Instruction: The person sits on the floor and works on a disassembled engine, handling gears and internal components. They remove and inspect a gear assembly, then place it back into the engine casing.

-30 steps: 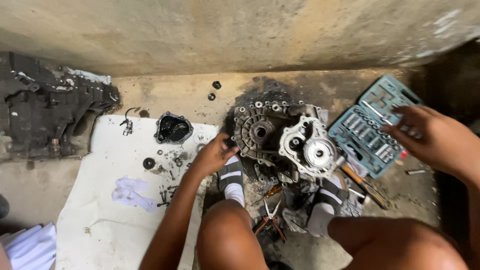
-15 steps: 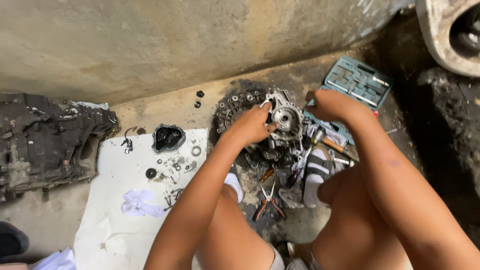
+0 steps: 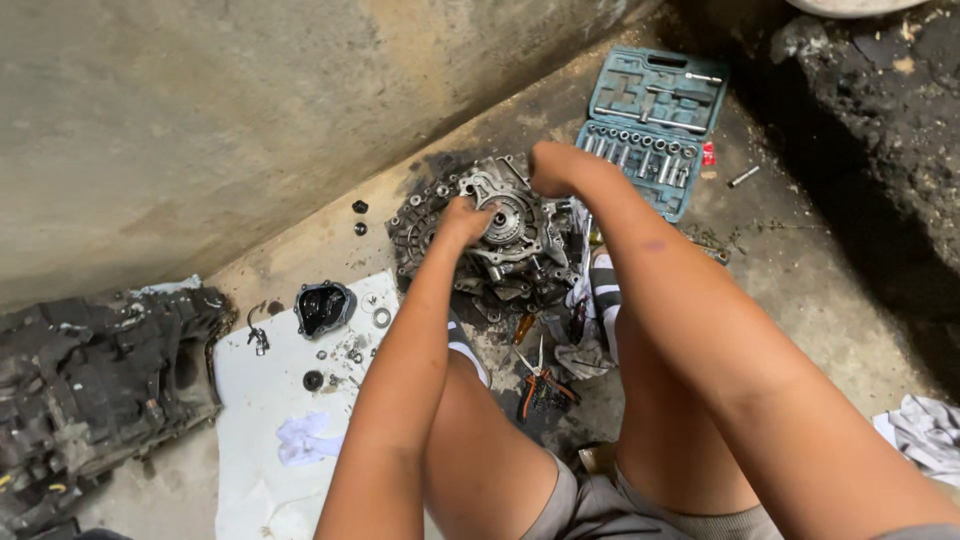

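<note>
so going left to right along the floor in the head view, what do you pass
dark gearbox housing → white sheet → small black cover → metal casing with both hands on it → teal socket set case → grey rag

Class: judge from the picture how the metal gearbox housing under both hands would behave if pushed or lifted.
The gearbox housing looks like thick cast metal, so probably heavy and rigid. It lies broad and flat, unlikely to roll or tip. Dark grime suggests a slippery grip where the left hand and right hand touch.
</note>
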Available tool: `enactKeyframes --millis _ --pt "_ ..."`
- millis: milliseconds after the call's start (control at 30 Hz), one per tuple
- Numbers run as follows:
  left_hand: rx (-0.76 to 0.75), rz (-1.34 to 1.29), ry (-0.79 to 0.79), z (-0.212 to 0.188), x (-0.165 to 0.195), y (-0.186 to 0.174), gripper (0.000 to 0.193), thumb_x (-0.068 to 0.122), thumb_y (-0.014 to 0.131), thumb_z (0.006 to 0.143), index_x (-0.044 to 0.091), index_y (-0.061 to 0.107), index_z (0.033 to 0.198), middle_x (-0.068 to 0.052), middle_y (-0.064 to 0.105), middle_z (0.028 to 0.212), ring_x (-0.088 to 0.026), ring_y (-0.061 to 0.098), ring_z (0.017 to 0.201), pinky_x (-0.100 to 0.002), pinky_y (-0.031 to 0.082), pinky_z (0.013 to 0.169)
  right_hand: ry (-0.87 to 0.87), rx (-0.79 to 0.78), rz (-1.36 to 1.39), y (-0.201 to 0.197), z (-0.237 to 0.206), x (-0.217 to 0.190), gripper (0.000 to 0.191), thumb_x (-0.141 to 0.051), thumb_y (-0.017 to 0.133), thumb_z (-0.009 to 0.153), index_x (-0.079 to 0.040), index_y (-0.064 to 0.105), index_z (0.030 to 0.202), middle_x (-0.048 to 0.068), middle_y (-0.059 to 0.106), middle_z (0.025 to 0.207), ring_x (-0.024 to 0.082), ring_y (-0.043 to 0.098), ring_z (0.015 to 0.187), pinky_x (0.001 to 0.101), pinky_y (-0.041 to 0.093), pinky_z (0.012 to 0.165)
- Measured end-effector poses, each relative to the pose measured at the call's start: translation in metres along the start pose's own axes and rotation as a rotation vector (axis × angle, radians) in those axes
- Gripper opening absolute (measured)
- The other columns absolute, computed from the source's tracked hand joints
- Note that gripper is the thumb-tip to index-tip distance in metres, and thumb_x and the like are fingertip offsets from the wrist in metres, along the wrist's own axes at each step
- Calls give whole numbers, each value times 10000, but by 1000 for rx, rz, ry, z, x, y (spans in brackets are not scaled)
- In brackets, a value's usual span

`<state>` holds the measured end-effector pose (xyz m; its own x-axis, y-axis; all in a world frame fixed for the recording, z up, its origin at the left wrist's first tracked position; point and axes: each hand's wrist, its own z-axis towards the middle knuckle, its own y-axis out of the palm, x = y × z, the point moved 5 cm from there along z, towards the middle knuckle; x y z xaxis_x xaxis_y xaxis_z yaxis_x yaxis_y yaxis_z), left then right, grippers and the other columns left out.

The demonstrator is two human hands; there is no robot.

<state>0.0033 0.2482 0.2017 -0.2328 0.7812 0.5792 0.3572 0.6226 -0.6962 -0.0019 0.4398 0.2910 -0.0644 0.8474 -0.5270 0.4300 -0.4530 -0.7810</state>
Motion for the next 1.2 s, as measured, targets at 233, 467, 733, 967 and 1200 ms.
enactKeyframes --millis 233,467,733,967,1200 --pt "-92 -357 -97 0 -1 -3 434 384 855 817 14 632 856 -36 667 773 -138 630 608 -314 598 478 96 -304 236 40 13 -10 363 -192 703 822 136 713 977 247 768 943 325 762 794 424 617 687" --pt "29 -256 -175 -7 4 0 416 346 831 838 -39 692 760 -109 710 716 -193 684 538 -348 588 438 286 -263 412 64 23 -12 413 -203 797 835 162 615 901 242 706 916 341 748 640 419 623 493" --pt "-31 -415 -176 9 -8 5 450 306 849 810 -117 700 775 -153 725 727 -219 690 552 -356 594 433 347 -301 546 75 37 -3 341 -115 861 754 133 635 816 219 702 891 299 729 629 389 627 488" --pt "30 -441 -227 11 -15 1 455 297 883 790 -113 688 782 -180 730 774 -217 672 567 -343 560 442 402 -309 556 74 48 6 322 -83 856 780 138 630 843 217 719 909 299 745 641 365 619 520" --pt "-17 -386 -222 21 -16 0 411 301 888 757 -64 699 778 -153 739 762 -209 693 566 -362 593 497 388 -355 515 76 53 11 330 -94 872 777 148 671 879 213 732 925 278 741 659 361 598 533"
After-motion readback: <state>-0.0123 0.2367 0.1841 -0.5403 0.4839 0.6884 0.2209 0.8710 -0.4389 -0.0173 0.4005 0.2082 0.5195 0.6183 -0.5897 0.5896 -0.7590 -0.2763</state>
